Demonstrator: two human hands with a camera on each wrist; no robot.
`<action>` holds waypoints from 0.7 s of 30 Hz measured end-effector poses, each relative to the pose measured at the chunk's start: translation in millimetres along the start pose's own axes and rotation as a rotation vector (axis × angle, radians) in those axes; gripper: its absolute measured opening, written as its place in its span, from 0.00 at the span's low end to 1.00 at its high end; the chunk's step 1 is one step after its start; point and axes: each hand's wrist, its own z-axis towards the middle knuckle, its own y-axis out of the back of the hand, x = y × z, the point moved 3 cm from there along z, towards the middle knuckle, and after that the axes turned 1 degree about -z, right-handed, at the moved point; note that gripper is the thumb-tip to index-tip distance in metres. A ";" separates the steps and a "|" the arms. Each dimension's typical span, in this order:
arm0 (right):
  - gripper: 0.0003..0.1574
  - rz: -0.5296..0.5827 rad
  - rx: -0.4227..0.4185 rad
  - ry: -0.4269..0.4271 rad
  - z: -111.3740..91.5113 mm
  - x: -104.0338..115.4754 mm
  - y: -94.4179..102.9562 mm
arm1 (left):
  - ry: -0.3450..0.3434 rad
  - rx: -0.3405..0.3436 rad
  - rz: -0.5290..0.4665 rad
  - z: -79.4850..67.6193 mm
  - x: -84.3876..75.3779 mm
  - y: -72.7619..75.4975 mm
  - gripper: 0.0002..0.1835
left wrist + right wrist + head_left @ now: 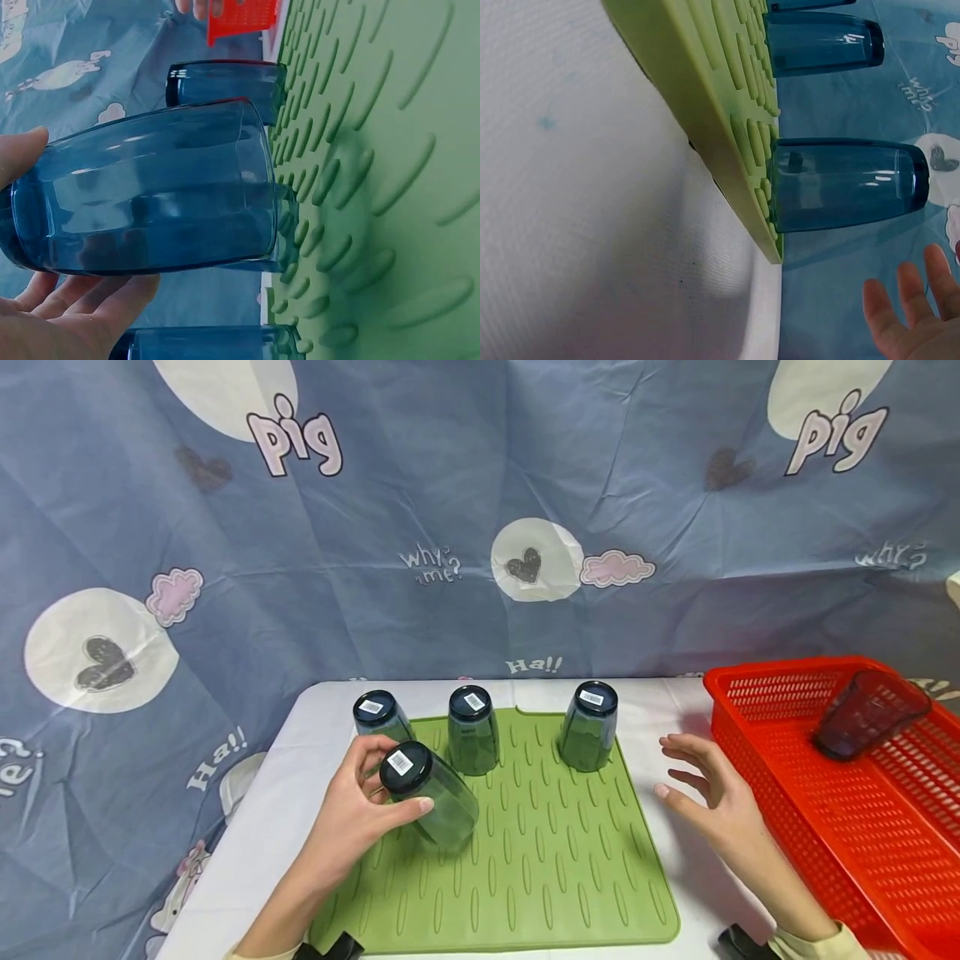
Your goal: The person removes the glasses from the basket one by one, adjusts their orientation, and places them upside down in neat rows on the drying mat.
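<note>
My left hand [352,818] grips a blue tinted drinking glass [450,814] between thumb and fingers, near its base. The glass is upside down and tilted, a barcode sticker on its base, its rim just over the left part of a green ridged mat [525,893]. Three similar glasses stand inverted along the mat's far edge: a left one [381,714] behind my left fingers, a middle one [474,735] and a right one [590,731]. My right hand [716,797] holds nothing; its fingers are spread and bent loosely between mat and basket.
A red plastic basket [817,827] stands on the right, with a dark tinted glass [870,714] lying tilted inside it. White cloth [285,760] covers the table under the mat. A printed blue-grey curtain [420,468] hangs behind the table.
</note>
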 end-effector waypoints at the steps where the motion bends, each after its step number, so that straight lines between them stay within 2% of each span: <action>1: 0.37 -0.002 0.000 0.001 0.5 0.3 -0.1 | 0.008 -0.008 0.005 -0.6 0.4 1.3 0.39; 10: 0.36 -0.024 0.005 -0.027 -0.2 -0.4 -0.5 | 0.063 -0.059 0.075 -7.7 3.0 13.6 0.38; 16: 0.36 -0.033 0.000 -0.034 -0.4 2.0 -1.0 | 0.048 -0.073 0.097 -12.5 6.0 20.4 0.38; 21: 0.36 -0.053 0.013 -0.071 -1.3 -0.8 -0.1 | 0.041 -0.091 0.096 -15.0 7.7 26.2 0.38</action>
